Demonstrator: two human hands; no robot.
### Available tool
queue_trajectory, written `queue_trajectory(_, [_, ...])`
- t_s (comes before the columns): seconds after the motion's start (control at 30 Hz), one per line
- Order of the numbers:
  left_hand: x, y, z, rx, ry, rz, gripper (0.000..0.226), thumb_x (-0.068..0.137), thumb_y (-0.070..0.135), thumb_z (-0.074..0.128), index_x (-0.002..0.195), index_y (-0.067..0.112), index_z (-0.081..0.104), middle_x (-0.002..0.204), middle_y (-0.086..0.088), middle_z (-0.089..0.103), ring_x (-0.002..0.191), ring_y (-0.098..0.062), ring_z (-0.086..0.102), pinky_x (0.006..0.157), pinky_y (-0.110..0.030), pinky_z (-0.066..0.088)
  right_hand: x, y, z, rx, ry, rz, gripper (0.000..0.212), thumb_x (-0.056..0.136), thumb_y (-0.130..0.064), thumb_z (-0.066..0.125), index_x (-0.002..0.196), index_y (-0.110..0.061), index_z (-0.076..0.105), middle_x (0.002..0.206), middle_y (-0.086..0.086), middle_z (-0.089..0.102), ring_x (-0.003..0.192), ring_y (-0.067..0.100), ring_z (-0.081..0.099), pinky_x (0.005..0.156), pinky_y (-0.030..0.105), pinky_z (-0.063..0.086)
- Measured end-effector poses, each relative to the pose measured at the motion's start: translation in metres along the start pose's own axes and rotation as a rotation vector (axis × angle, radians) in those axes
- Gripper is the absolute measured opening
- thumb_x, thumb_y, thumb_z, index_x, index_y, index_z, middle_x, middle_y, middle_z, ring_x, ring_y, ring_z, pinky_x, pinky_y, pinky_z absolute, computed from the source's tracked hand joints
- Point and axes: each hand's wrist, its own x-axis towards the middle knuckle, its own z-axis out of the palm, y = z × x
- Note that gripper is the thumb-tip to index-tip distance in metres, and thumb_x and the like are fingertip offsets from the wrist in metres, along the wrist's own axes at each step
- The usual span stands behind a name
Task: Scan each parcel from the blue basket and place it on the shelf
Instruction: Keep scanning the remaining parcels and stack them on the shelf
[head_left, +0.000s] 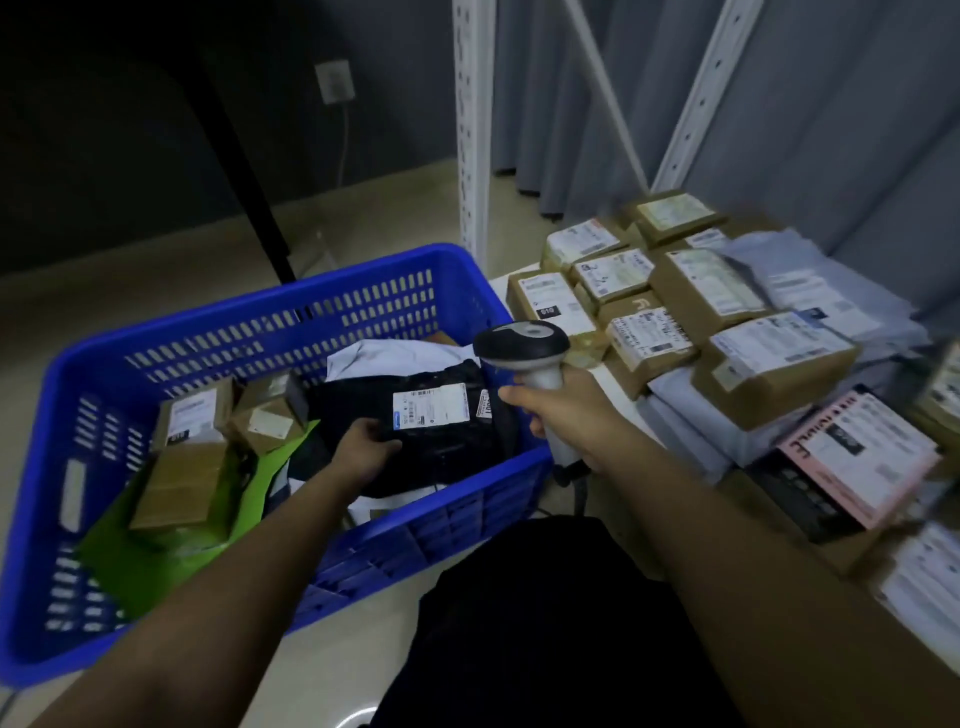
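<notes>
Left hand (363, 447) gripped the near edge of a black parcel (421, 421) (white label up) inside the blue basket (291, 306) on the floor. Right hand (561, 410) was curled round the scanner (524, 348) handle, head over the basket's right rim. Scanned boxes (701, 312) sat packed on the shelf (498, 283) just right.

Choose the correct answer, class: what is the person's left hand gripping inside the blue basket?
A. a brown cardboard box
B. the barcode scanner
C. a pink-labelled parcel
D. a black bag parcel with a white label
D: the left hand grips the edge of the black bag parcel in the blue basket, while the right hand holds the scanner.
</notes>
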Motion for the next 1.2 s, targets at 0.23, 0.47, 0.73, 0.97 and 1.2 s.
queue_trajectory(0.23, [0.044,-0.039,0.013,0.384,0.079,-0.091,0.074,0.083,0.040,0.070,0.142,0.012,0.034,0.149,-0.026,0.026,0.137,-0.042,0.026,0.112,-0.045,0.025,0.044,0.013,0.009,-0.108,-0.005,0.013,0.020,0.083,-0.012,0.072,0.073,-0.018,0.057,0.059,-0.002,0.053,0.047,0.007,0.049,0.042,0.017,0.041])
queue_trajectory(0.47, [0.067,-0.053,0.004,0.326,0.284,-0.238,0.080,0.084,0.028,0.070,0.146,0.008,0.023,0.148,-0.026,0.028,0.136,-0.042,0.027,0.109,-0.049,0.025,0.059,0.017,0.018,-0.130,-0.050,0.008,0.018,0.083,-0.012,0.072,0.073,-0.018,0.058,0.058,-0.004,0.055,0.038,0.000,0.048,0.042,0.017,0.041])
queue_trajectory(0.73, [0.061,-0.059,-0.019,0.336,0.246,-0.339,0.089,0.077,0.037,0.076,0.141,0.002,0.026,0.145,-0.025,0.033,0.133,-0.040,0.033,0.106,-0.046,0.032,0.054,0.016,0.018,-0.100,-0.006,0.009,0.018,0.083,-0.013,0.072,0.076,-0.019,0.057,0.065,-0.001,0.056,0.054,0.010,0.051,0.044,0.017,0.042])
queue_trajectory(0.97, [0.036,-0.048,-0.032,-0.036,0.403,0.017,0.038,0.084,-0.006,0.056,0.122,-0.006,0.053,0.108,-0.025,0.063,0.104,-0.039,0.059,0.088,-0.044,0.046,0.043,0.015,0.012,-0.138,0.011,-0.011,0.019,0.083,-0.011,0.072,0.072,-0.017,0.058,0.057,-0.001,0.054,0.047,0.009,0.050,0.041,0.017,0.042])
queue_trajectory(1.2, [-0.019,0.028,-0.041,-0.391,0.474,0.424,0.023,0.092,-0.002,0.057,0.114,0.002,0.060,0.092,-0.011,0.064,0.091,-0.020,0.061,0.084,-0.027,0.048,0.031,0.005,0.001,-0.052,0.071,-0.022,0.013,0.083,-0.012,0.073,0.081,-0.013,0.060,0.059,0.002,0.055,0.043,0.008,0.051,0.039,0.016,0.040])
